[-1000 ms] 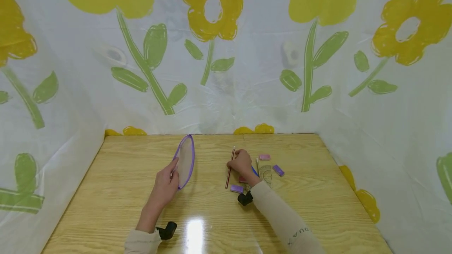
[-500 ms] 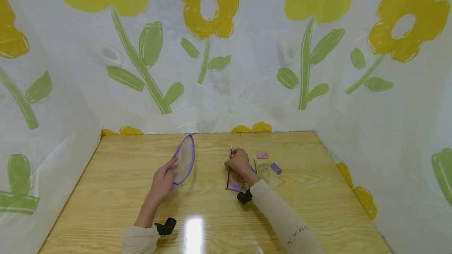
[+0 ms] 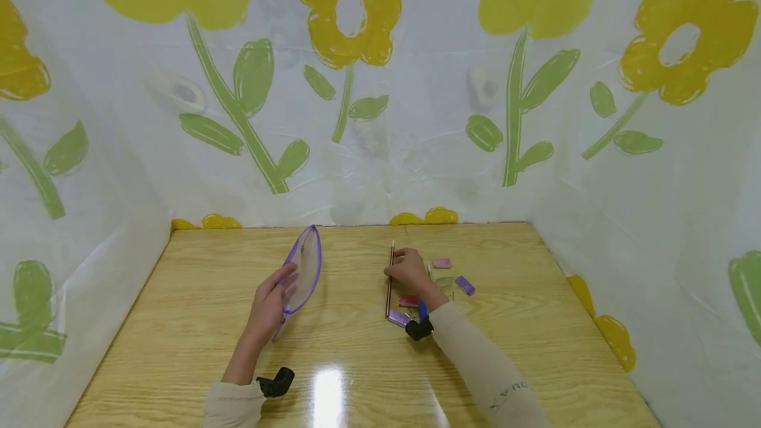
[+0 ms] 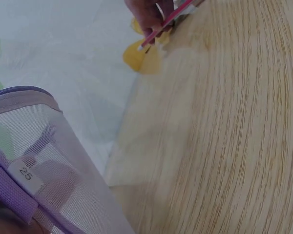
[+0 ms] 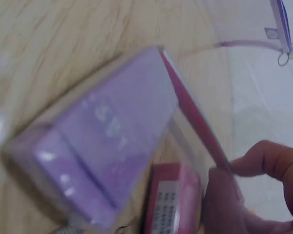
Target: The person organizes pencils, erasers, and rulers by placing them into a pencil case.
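Observation:
My left hand point(image 3: 267, 299) holds a mesh zipper pouch point(image 3: 310, 273) with purple trim, raised on the left over the table. Close by in the left wrist view, the pouch point(image 4: 83, 175) shows a white tag marked 25. With thumb and fingers, my right hand point(image 3: 411, 271) pinches a dark red pencil point(image 3: 389, 299) with a white end. The pencil's lower end meets the corner of a purple eraser point(image 3: 398, 317). That eraser point(image 5: 112, 122) looms large in the right wrist view, with a pink-red eraser point(image 5: 171, 195) beside it, near my fingers.
Right of my hand lie a clear protractor point(image 3: 446, 286), a pink eraser point(image 3: 442, 263) and another purple eraser point(image 3: 466, 285). A blue item point(image 3: 423, 310) is partly hidden by my right wrist. Flower-printed sheeting point(image 3: 368, 170) walls in the wooden table point(image 3: 226, 322).
The pouch and my left hand have shifted slightly left. My right hand keeps the pencil, which stands at a slightly different angle; the near purple eraser has turned, and more of the red eraser shows.

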The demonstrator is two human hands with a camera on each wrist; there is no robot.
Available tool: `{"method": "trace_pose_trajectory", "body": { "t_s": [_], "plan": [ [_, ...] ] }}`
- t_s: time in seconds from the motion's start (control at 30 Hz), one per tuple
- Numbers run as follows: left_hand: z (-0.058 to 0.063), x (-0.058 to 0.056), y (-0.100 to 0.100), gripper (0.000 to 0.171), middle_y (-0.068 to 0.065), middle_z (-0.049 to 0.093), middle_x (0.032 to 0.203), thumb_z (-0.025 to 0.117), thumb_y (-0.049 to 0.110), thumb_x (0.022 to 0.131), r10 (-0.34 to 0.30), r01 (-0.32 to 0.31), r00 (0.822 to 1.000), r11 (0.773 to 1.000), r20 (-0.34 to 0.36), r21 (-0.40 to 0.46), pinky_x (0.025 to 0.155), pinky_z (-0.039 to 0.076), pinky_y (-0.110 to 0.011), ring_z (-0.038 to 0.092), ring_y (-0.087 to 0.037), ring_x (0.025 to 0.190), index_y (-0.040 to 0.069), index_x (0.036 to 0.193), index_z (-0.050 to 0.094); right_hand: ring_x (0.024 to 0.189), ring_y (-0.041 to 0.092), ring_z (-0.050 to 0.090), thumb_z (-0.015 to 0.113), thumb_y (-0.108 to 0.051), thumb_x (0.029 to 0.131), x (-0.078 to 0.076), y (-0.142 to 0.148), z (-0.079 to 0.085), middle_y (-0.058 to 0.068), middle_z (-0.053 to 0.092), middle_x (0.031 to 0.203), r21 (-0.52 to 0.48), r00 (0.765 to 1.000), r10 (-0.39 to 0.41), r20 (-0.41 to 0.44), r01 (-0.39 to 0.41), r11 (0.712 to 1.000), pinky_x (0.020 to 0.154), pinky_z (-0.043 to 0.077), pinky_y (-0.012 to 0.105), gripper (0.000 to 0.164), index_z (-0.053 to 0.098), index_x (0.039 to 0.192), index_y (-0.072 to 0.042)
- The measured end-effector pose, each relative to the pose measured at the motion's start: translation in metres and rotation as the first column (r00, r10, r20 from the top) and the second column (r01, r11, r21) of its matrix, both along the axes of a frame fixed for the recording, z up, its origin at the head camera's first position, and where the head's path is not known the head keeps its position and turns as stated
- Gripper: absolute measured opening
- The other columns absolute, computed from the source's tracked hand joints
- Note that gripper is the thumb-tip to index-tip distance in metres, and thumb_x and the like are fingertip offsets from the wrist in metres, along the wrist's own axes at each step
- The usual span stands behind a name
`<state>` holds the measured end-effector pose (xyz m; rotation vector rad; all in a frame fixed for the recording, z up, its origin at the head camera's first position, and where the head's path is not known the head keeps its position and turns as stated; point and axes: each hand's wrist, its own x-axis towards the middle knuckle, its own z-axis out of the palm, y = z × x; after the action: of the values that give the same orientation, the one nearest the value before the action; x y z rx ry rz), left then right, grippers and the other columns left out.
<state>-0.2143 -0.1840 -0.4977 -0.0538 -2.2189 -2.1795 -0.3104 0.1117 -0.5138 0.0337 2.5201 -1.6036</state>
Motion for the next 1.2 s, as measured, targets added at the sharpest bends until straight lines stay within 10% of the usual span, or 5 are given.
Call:
{"method": "trace_pose_trajectory", "body": {
  "t_s": [0.77, 1.2],
  "plan": [
    [0.004, 0.006, 0.003, 0.064, -0.029, 0.041, 0.154, 0.023, -0.014, 0.088, 0.147, -0.149, 0.988, 0.988, 0.054, 0.042, 0.107, 0.051, -0.02, 0.049, -0.025, 0.138, -0.012, 0.15, 0.038, 0.083, 0.017, 0.069, 0.063, 0.001, 0.093, -0.001, 0.014, -0.022, 0.029, 0.066, 0.115, -0.299, 0.989, 0.147, -0.031, -0.15, 0.942, 0.073, 0.067, 0.033, 0.053, 0.05, 0.144, 0.007],
    [0.005, 0.009, 0.003, 0.065, -0.029, 0.039, 0.156, 0.024, -0.013, 0.087, 0.141, -0.141, 0.99, 0.99, 0.023, 0.02, 0.108, 0.049, -0.019, 0.04, -0.039, 0.144, -0.013, 0.15, 0.035, 0.086, 0.017, 0.069, 0.06, -0.001, 0.095, 0.005, 0.01, -0.02, 0.031, 0.058, 0.125, -0.43, 0.992, 0.126, -0.002, -0.115, 0.896, 0.077, 0.068, 0.038, 0.059, 0.043, 0.151, 0.003]
  ]
}}
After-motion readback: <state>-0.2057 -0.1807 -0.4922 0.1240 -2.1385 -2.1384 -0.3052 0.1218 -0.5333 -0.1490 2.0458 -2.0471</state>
